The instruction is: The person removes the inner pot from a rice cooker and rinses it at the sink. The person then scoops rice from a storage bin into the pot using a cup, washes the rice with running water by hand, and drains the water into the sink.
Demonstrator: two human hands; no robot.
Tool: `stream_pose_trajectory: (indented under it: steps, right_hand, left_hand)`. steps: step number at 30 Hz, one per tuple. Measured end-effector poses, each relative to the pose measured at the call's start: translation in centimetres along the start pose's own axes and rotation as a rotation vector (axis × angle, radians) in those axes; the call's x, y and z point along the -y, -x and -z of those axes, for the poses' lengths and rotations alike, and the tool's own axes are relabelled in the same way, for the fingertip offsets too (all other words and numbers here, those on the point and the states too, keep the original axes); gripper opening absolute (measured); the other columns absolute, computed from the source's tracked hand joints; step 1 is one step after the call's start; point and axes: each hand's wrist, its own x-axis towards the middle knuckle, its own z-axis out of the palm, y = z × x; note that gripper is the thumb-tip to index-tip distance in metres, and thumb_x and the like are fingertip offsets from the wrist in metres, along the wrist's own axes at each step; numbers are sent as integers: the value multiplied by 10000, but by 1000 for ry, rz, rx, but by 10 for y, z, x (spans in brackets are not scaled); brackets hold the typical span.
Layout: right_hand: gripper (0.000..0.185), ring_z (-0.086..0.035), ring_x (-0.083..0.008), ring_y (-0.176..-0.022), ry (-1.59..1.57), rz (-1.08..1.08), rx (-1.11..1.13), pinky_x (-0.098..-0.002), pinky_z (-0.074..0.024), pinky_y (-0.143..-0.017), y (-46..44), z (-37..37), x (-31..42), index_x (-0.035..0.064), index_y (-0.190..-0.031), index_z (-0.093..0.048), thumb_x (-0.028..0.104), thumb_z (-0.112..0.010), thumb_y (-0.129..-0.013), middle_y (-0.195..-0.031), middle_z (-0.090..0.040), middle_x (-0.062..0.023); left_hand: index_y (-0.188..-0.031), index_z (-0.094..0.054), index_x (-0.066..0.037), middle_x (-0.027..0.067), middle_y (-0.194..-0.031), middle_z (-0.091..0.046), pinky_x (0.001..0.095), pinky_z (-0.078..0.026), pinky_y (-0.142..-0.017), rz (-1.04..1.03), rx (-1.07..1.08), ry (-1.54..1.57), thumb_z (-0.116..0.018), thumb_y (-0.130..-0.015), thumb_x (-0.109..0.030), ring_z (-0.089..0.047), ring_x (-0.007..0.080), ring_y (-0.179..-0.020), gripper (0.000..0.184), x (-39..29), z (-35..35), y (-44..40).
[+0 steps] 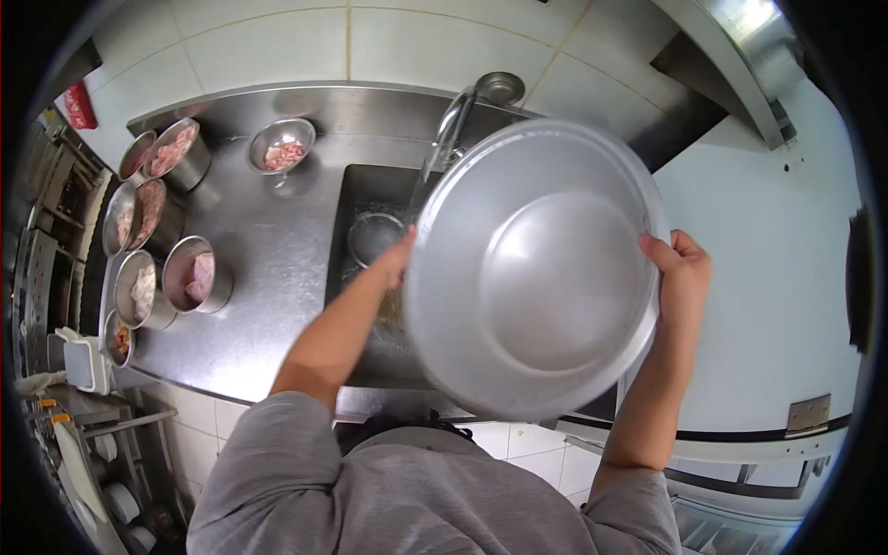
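A large, round metal basin [453,305] is held up in both hands, tilted, with its smooth inside facing me. My left hand [398,262] grips the rim on the left, its fingers partly hidden by the basin. On the opposite rim, my right hand [683,264] is closed, with the thumb over the inner edge. The basin hangs above the right part of a sink [348,199] and covers much of it. Inside the sink, left of the basin, lies a round wire strainer [375,236]. A curved faucet [450,125] rises behind the basin's upper left rim.
Several metal pots of raw meat, including one pot [199,276], stand on the steel counter [254,240] at left. A metal bowl [283,145] with meat pieces sits near the back wall. To the right is a pale flat surface [768,277]; a rack [111,462] stands lower left.
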Motion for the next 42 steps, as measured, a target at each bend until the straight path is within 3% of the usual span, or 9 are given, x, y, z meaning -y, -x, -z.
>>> stream_pose_trajectory:
  steps: [5, 21, 24, 26, 30, 32, 36, 38, 42]
  right_hand:
    - [262, -610, -207, -750, -386, -281, 55, -304, -473, -734, -37, -44, -120, -55, -870, -650, 116, -726, -687, -833, -655, -121]
    - [262, -568, -183, -747, -430, -262, 187, -302, -451, -700, 1, -212, -192, -71, -862, -609, 146, -715, -761, -837, -619, -92]
    - [228, -573, -230, -854, 254, 448, -148, -322, -469, -755, -13, -213, -159, -39, -984, -571, 62, -668, -805, -906, -558, -103]
    - [141, -601, -261, -882, -52, 559, -8, -313, -474, -801, -16, -251, -125, -47, -949, -572, -3, -606, -819, -892, -593, -145]
    - [126, -650, -304, -905, 553, 442, 640, -367, -508, -799, -83, -375, -158, -24, -891, -641, 34, -552, -823, -919, -670, -181]
    - [154, -652, -306, -865, 1038, 740, 580, -376, -517, -757, -134, -455, -201, 9, -882, -679, 52, -615, -749, -908, -676, -164]
    - [185, -655, -352, -728, 693, 1133, 810, -449, -515, -680, -34, -572, -137, 24, -757, -675, 135, -541, -818, -779, -652, -219]
    - [193, -646, -365, -822, 217, 1083, 1251, -452, -504, -745, 89, -574, -134, 3, -844, -680, 132, -539, -817, -895, -671, -216]
    - [171, -642, -366, -806, 919, 1195, 1866, -451, -505, -763, 148, -447, -143, 49, -806, -707, 112, -569, -727, -839, -670, -190]
  left_hand:
    - [-1094, -599, 38, 152, -1007, -654, 409, -521, -774, -183, -484, -371, -712, -812, -276, -639, 276, -930, 437, -117, 75, 141]
    - [-1320, -498, -228, 175, -1168, -615, 449, -465, -891, -356, -1145, -1102, -517, -922, -300, -591, 335, -1066, 405, -171, 148, 187]
    - [-1332, -483, -244, 157, -1185, -607, 449, -474, -871, -330, -1135, -1178, -461, -951, -290, -590, 331, -1067, 384, -178, 149, 180]
    - [-1319, -494, -236, 153, -1186, -603, 450, -480, -859, -358, -1123, -1207, -435, -963, -285, -589, 341, -1059, 364, -183, 148, 174]
    - [-1294, -507, -218, 148, -1160, -612, 463, -485, -850, -472, -1129, -1281, -424, -965, -287, -599, 346, -1038, 346, -180, 148, 156]
    - [-1280, -517, -205, 163, -1162, -609, 468, -486, -855, -468, -1055, -1301, -424, -964, -280, -607, 339, -1032, 338, -184, 149, 153]
    - [-1342, -457, -269, 174, -1198, -580, 466, -494, -848, -387, -1033, -1337, -413, -970, -302, -603, 352, -1025, 375, -189, 147, 152]
    - [-1337, -462, -268, 170, -1194, -583, 464, -495, -844, -396, -1048, -1334, -412, -971, -297, -604, 348, -1023, 371, -190, 159, 150]
    - [-1297, -516, -232, 225, -1153, -588, 466, -514, -787, -526, -1073, -1331, -408, -971, -302, -635, 365, -950, 351, -185, 181, 152]
